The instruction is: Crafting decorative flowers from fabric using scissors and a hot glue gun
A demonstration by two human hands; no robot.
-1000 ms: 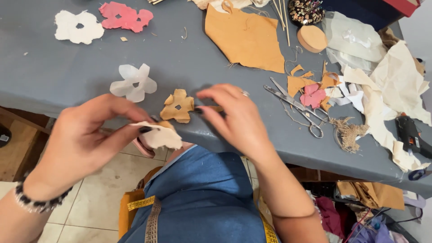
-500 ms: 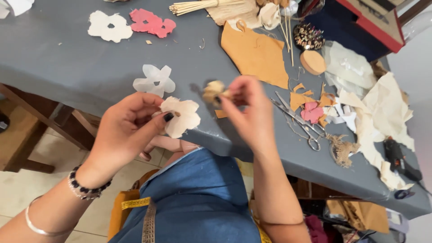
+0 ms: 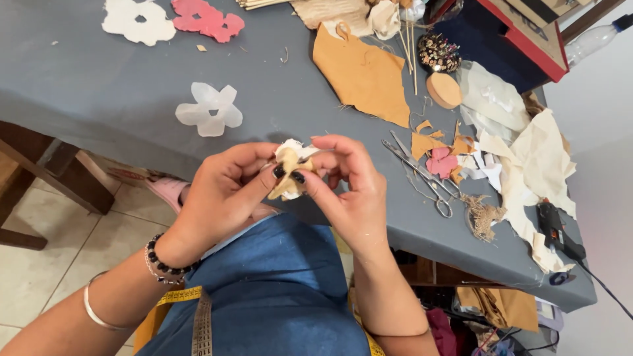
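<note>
Both grips pinch one small bundle: my left hand [image 3: 221, 191] and right hand [image 3: 353, 188] close thumb and fingertips on the tan and cream fabric flower [image 3: 290, 173], held in the air just over the near edge of the bench [image 3: 99, 92]. Nothing comes between me and it. Going left to right I see a white flower cutout [image 3: 137, 20], a pink one [image 3: 208, 18], a translucent white flower [image 3: 210, 110], a mustard cloth piece [image 3: 362, 72], steel scissors [image 3: 422, 175], frayed cream scraps [image 3: 527, 165] and a black glue gun [image 3: 552, 227]. Grey cloth covers the bench; pale tiles lie below.
</note>
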